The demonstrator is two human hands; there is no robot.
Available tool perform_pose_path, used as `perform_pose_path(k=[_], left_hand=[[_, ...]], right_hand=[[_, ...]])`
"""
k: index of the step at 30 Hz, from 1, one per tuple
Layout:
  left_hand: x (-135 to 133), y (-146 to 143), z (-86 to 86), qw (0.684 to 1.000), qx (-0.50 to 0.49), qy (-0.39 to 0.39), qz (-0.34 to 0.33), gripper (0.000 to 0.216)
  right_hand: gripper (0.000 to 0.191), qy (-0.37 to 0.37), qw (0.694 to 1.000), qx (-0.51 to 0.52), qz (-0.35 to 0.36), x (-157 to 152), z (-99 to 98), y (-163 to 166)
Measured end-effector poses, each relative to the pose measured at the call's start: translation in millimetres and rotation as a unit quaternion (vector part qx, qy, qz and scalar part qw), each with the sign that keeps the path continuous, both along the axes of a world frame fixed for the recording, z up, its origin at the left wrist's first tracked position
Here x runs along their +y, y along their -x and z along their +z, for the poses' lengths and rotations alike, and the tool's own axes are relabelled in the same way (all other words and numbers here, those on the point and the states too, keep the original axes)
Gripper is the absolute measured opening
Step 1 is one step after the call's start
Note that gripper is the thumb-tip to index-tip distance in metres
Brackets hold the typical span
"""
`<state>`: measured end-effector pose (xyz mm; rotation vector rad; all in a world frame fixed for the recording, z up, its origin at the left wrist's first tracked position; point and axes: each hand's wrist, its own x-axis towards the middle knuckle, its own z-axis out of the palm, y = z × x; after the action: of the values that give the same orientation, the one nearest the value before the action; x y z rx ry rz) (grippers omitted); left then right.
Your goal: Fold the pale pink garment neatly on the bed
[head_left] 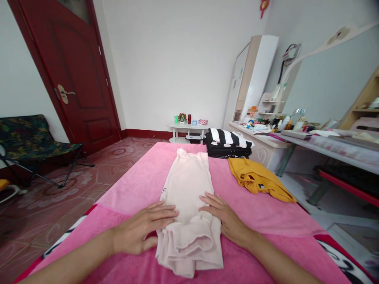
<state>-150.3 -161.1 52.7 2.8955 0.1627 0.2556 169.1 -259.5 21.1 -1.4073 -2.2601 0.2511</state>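
A pale pink garment (189, 181) lies lengthwise on the pink blanket (124, 197), its sides folded in to a long narrow strip. Its near end is bunched in layers, with a cuff-like opening on top. Dark lettering shows at its left edge. My left hand (148, 225) rests on the left side of the cloth, fingers stretched out over it. On the right side, my right hand (220, 213) lies with its fingers spread flat on the fabric. Neither hand grips anything.
A mustard yellow garment (260, 177) lies folded at the right. Behind it sits a stack of black and striped clothes (229, 142). A cluttered dressing table (272, 138) stands at right, a folding chair (38, 142) at left, and a small white table (189, 126) beyond the blanket.
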Motion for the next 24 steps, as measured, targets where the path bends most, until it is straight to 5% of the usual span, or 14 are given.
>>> perform_pose_path(k=[11, 16, 20, 24], left_hand=[[-5, -14, -19.2, 0.997, -0.080, -0.016, 0.002, 0.055], [-14, -17, 9.9, 0.987, -0.155, 0.041, 0.026, 0.039], [-41, -8, 33.9, 0.967, -0.236, 0.064, 0.069, 0.046], [-46, -17, 55.6, 0.936, -0.253, 0.188, 0.156, 0.043]], right_hand=[[0.033, -0.019, 0.998, 0.063, -0.020, 4, 0.1, 4], [0.033, -0.045, 0.991, 0.124, -0.028, -2, 11.9, 6], [0.024, -0.043, 0.982, 0.185, -0.021, -28, 39.5, 17], [0.021, 0.006, 0.954, 0.294, -0.067, -34, 71.3, 23]])
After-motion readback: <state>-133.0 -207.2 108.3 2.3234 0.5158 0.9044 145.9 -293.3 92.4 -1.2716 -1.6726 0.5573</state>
